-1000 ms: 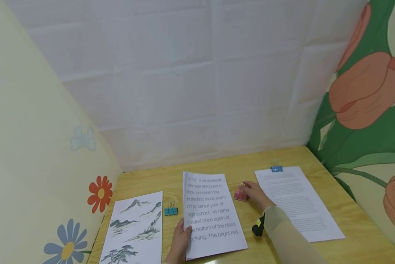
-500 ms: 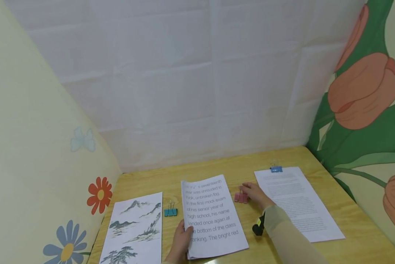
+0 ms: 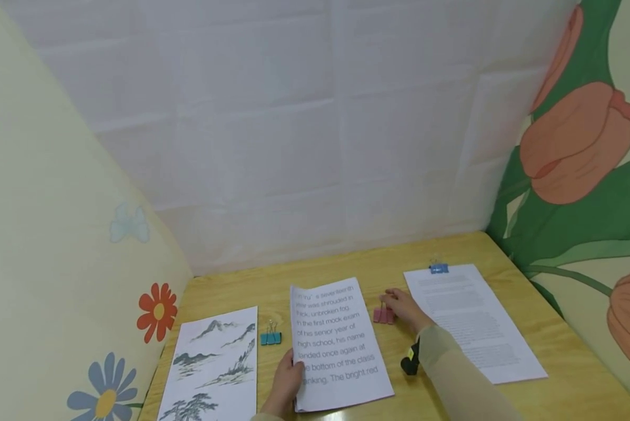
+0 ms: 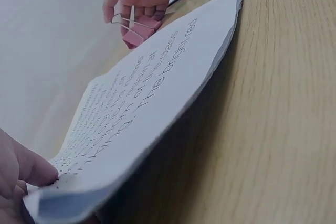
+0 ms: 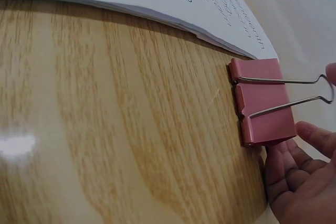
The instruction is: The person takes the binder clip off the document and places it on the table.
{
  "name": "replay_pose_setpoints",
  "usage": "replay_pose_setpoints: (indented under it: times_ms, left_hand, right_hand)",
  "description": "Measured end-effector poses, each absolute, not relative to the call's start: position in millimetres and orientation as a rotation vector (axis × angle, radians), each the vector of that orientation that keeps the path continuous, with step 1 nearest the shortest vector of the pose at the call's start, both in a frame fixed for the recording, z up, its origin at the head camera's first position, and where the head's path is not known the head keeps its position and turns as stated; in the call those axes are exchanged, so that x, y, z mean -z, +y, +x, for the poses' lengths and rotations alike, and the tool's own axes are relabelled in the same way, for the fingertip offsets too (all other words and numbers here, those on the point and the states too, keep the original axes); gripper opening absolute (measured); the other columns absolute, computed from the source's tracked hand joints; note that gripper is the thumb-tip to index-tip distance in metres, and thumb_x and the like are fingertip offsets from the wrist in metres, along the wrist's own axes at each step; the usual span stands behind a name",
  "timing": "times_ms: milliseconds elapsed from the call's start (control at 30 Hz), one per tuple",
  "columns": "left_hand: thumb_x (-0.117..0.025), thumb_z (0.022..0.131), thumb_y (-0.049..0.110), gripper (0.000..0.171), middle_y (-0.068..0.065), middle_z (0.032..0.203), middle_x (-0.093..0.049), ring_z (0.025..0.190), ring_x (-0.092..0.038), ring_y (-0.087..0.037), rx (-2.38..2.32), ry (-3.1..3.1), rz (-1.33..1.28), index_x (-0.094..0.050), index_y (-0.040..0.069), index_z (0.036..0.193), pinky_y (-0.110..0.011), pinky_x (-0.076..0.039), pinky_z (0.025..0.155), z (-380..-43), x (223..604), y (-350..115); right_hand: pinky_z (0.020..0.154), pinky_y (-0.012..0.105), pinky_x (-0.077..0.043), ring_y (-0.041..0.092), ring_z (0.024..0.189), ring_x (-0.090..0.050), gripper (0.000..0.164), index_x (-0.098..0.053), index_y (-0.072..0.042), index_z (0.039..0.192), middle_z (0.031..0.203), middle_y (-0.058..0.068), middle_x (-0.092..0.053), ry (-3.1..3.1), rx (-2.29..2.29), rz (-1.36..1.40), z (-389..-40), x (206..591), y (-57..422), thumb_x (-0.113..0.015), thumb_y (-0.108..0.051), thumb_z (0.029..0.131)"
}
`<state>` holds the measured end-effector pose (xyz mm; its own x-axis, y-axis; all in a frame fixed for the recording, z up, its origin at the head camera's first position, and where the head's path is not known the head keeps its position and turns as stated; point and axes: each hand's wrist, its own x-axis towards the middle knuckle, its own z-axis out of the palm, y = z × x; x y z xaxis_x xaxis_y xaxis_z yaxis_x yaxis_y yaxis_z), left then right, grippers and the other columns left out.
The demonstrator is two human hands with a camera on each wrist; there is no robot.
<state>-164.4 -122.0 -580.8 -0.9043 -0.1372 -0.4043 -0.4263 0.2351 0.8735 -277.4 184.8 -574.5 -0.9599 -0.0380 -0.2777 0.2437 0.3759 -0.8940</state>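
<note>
My left hand (image 3: 285, 383) holds the lower left edge of a stack of printed sheets (image 3: 341, 351), thumb on top and fingers underneath. The left wrist view shows the near edge of this stack (image 4: 157, 98) lifted off the table, its corner bent at the thumb. To the right of the stack, my right hand (image 3: 406, 309) holds a pink binder clip (image 3: 384, 316) by its wire handles. In the right wrist view a fingertip meets the end of one handle, and the clip (image 5: 265, 103) sits close to the paper's edge. Other fingers curl behind the clip.
A teal binder clip (image 3: 271, 338) stands left of the stack, beside a sheet with ink mountains and trees (image 3: 214, 362). Right, partly behind the right forearm, lie printed pages (image 3: 467, 310) with a blue binder clip (image 3: 439, 268) at their top. Wall hangings border the wooden table (image 3: 230, 286).
The top of the held stack has dipped and its upper left corner has curled slightly. My right hand stays at the pink clip, whose handle has come into clearer view.
</note>
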Motion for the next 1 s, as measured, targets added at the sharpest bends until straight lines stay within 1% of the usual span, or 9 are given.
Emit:
replay_pose_setpoints:
  times_ms: [133, 233, 300, 367, 467, 533, 700, 767, 1000]
  left_hand:
    - [-0.043, 0.099, 0.0, 0.051, -0.014, 0.115, -0.063, 0.102, -0.06, -0.027, -1.699, 2.29, -0.552, -0.041, -0.011, 0.149, -0.053, -0.047, 0.099, -166.4, 580.2, -123.1]
    - [-0.043, 0.099, -0.001, 0.05, -0.015, 0.117, -0.063, 0.104, -0.06, -0.028, -1.682, 2.301, -0.559, -0.041, -0.012, 0.148, -0.053, -0.047, 0.099, -166.2, 579.0, -123.0]
    - [-0.043, 0.099, 0.0, 0.05, -0.017, 0.119, -0.062, 0.106, -0.06, -0.029, -1.67, 2.308, -0.57, -0.04, -0.012, 0.148, -0.054, -0.047, 0.1, -166.1, 577.4, -122.5]
    - [-0.043, 0.099, 0.0, 0.051, -0.02, 0.122, -0.061, 0.111, -0.059, -0.034, -1.658, 2.32, -0.582, -0.039, -0.013, 0.148, -0.057, -0.045, 0.103, -166.0, 576.7, -121.8]
    - [-0.044, 0.1, 0.001, 0.052, -0.025, 0.129, -0.058, 0.121, -0.056, -0.041, -1.645, 2.332, -0.602, -0.036, -0.014, 0.149, -0.061, -0.039, 0.109, -166.6, 576.4, -121.0]
    - [-0.045, 0.1, 0.002, 0.054, -0.029, 0.135, -0.054, 0.127, -0.051, -0.047, -1.642, 2.336, -0.611, -0.034, -0.014, 0.15, -0.063, -0.035, 0.111, -167.0, 576.8, -120.5]
    - [-0.048, 0.101, 0.008, 0.058, -0.037, 0.146, -0.042, 0.137, -0.039, -0.053, -1.638, 2.328, -0.637, -0.029, -0.015, 0.151, -0.064, -0.029, 0.114, -167.2, 575.0, -118.9]
    - [-0.048, 0.101, 0.009, 0.06, -0.037, 0.147, -0.041, 0.138, -0.038, -0.053, -1.647, 2.327, -0.637, -0.027, -0.015, 0.151, -0.064, -0.028, 0.114, -167.4, 573.7, -118.2]
    - [-0.049, 0.099, 0.007, 0.062, -0.035, 0.144, -0.044, 0.134, -0.043, -0.05, -1.685, 2.338, -0.621, -0.025, -0.016, 0.152, -0.063, -0.029, 0.115, -169.3, 568.3, -116.7]
  right_hand:
    - [0.111, 0.057, -0.04, 0.043, 0.126, -0.056, 0.061, -0.043, 0.01, 0.149, 0.136, 0.03, -0.057, 2.385, 1.635, 0.176, -276.3, 572.9, 183.6, -0.054, -0.032, 0.106]
    - [0.109, 0.056, -0.042, 0.043, 0.124, -0.057, 0.06, -0.043, 0.01, 0.148, 0.136, 0.03, -0.057, 2.381, 1.645, 0.172, -275.9, 571.7, 182.6, -0.054, -0.031, 0.106]
    - [0.109, 0.055, -0.042, 0.042, 0.124, -0.057, 0.059, -0.043, 0.011, 0.148, 0.136, 0.03, -0.057, 2.385, 1.644, 0.167, -275.8, 572.0, 182.5, -0.054, -0.03, 0.106]
    - [0.108, 0.055, -0.043, 0.042, 0.123, -0.058, 0.058, -0.044, 0.011, 0.146, 0.135, 0.03, -0.058, 2.392, 1.644, 0.162, -276.0, 572.8, 182.5, -0.054, -0.029, 0.106]
    - [0.107, 0.055, -0.044, 0.041, 0.121, -0.059, 0.056, -0.045, 0.011, 0.145, 0.133, 0.029, -0.059, 2.399, 1.643, 0.159, -276.1, 574.6, 183.0, -0.055, -0.028, 0.106]
    - [0.106, 0.055, -0.045, 0.04, 0.12, -0.059, 0.055, -0.046, 0.012, 0.144, 0.131, 0.028, -0.06, 2.402, 1.641, 0.158, -275.8, 574.7, 183.2, -0.055, -0.028, 0.106]
    - [0.106, 0.055, -0.044, 0.04, 0.121, -0.059, 0.055, -0.047, 0.011, 0.144, 0.131, 0.027, -0.061, 2.406, 1.626, 0.164, -275.1, 574.4, 183.2, -0.054, -0.028, 0.106]
    - [0.107, 0.054, -0.044, 0.039, 0.121, -0.058, 0.055, -0.047, 0.01, 0.145, 0.131, 0.026, -0.061, 2.407, 1.622, 0.173, -275.3, 574.9, 183.0, -0.054, -0.029, 0.106]
    - [0.108, 0.055, -0.042, 0.04, 0.123, -0.057, 0.056, -0.046, 0.009, 0.145, 0.131, 0.026, -0.06, 2.4, 1.631, 0.179, -275.8, 577.1, 182.4, -0.054, -0.029, 0.106]
